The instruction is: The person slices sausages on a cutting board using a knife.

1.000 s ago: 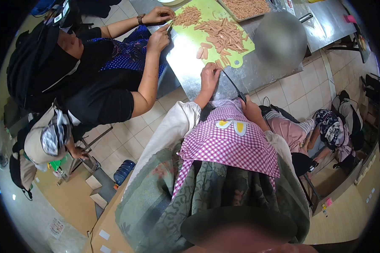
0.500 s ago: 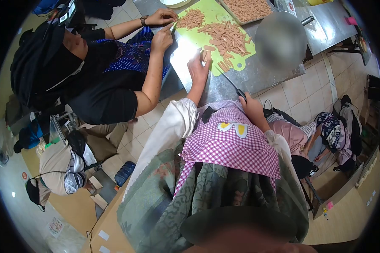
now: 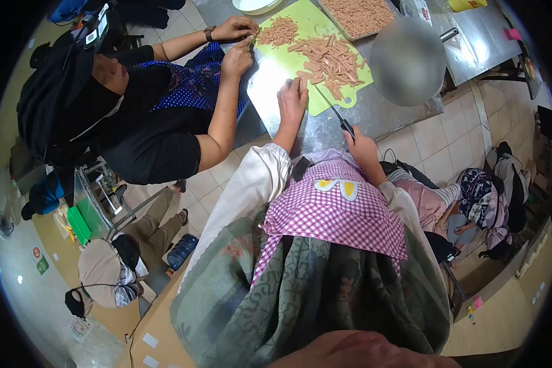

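Note:
My right hand [image 3: 363, 146] is wrapped round the black handle of a knife [image 3: 333, 110], whose blade points up and left over the near edge of the green cutting board [image 3: 349, 93]. At the board's near left edge is my left hand [image 3: 293, 100], its fingers bent and close together; what they hold, if anything, is hidden. Just beyond lies a pile of sausage strips [image 3: 332, 60]. Finely chopped pieces [image 3: 278, 30] form a smaller heap at the board's far left.
A co-worker [image 3: 159, 104] on the left has both hands at the board's left corner. A tray of chopped pieces [image 3: 360, 15] and a white bowl [image 3: 256, 5] sit behind. A blurred round object [image 3: 409, 61] covers the metal table's right part. Other people are at both sides.
My left hand moved left off the cut strips, then slightly down the board's edge. The nearest strips have joined the pile. The knife shifted slightly up and left. A person at lower left moved.

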A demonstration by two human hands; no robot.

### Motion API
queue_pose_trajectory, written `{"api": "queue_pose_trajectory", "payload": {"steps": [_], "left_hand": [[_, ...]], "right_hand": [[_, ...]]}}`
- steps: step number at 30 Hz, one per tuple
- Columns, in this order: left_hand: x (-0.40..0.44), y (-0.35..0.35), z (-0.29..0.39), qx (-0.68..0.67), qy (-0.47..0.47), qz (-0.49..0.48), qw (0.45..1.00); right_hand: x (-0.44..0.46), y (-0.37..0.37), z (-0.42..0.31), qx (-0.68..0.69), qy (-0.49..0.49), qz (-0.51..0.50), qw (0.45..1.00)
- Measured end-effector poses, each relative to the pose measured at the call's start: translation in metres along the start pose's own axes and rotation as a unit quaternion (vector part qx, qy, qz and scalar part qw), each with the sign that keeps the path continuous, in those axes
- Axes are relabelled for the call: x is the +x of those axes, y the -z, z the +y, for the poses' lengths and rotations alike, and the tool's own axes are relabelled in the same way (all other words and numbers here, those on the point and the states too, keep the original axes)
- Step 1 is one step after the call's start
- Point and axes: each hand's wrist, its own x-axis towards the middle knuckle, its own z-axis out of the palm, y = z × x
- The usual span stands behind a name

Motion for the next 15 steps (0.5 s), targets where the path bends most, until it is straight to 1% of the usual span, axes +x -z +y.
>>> {"api": "queue_pose_trajectory", "payload": {"steps": [1, 4, 7, 10, 13, 15], "left_hand": [[0.0, 0.002, 0.004, -0.012, 0.016, -0.007, 1.0], [0.002, -0.006, -0.001, -0.062, 0.059, 0.041, 0.995], [0.003, -0.007, -0.005, -0.08, 0.101, 0.028, 0.991], [-0.001, -0.008, -0.006, -0.115, 0.095, 0.042, 0.988], [0.002, -0.015, -0.012, -0.122, 0.139, 0.043, 0.982], [0.003, -0.017, -0.015, -0.131, 0.15, 0.043, 0.979]], "right_hand": [[-0.001, -0.001, 0.0, 0.002, 0.0, -0.003, 1.0], [0.003, 0.003, -0.003, 0.006, 0.006, -0.018, 1.0], [0.008, 0.007, -0.007, 0.009, 0.001, -0.005, 1.0], [0.001, 0.007, -0.008, 0.014, -0.003, 0.008, 1.0], [0.003, 0.001, -0.005, 0.015, 0.003, 0.0, 1.0], [0.005, -0.002, -0.006, 0.023, 0.017, 0.001, 1.0]]}}
